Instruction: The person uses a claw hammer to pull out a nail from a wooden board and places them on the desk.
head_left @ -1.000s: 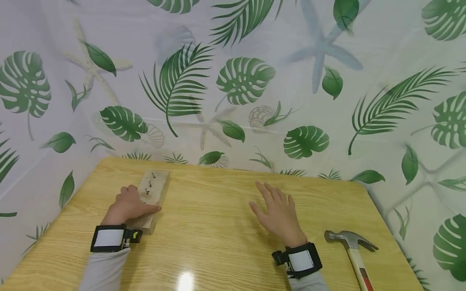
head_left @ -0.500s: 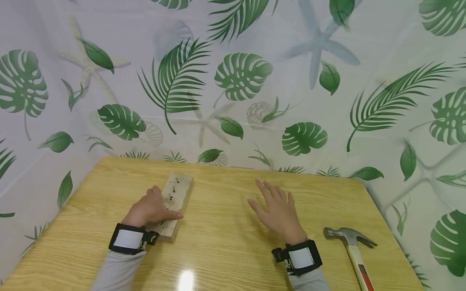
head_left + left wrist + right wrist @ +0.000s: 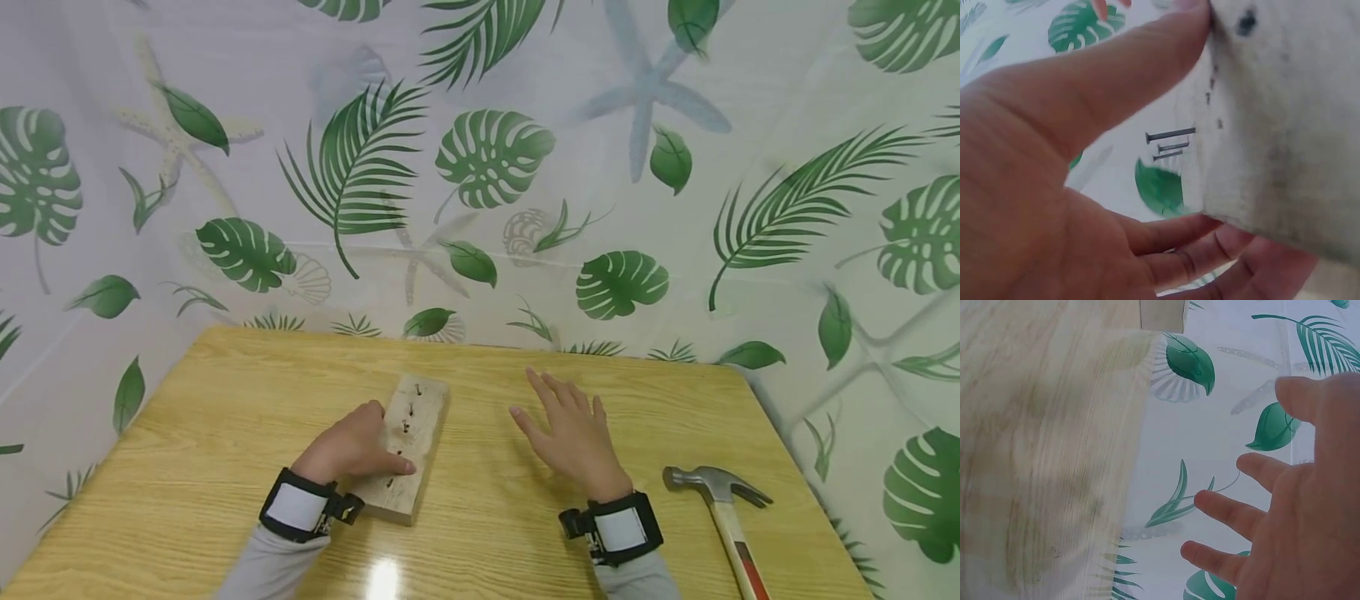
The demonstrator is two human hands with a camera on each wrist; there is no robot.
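My left hand (image 3: 352,446) grips a wooden block (image 3: 427,421), thumb across the top face and fingers around the left side. Several dark nails (image 3: 411,410) stand in a row out of that top; the lower ones are partly covered by the thumb. Up close in the left wrist view, three nails (image 3: 1171,134) project from the block (image 3: 1285,137) between thumb and fingers. To the right, my right hand (image 3: 573,437) is spread with straight fingers and holds nothing. Whether it touches the table cannot be told. The block's end (image 3: 1163,315) shows atop the right wrist view.
A claw hammer (image 3: 726,521) lies at the right of the wooden table (image 3: 510,533), head away from me, its handle running out of view. Behind the table hangs a leaf-patterned cloth (image 3: 510,308). Both wrists wear black straps with cameras.
My left hand has brought the nailed block from the left side toward the middle and slightly nearer to me. The right hand and the hammer have stayed in place.
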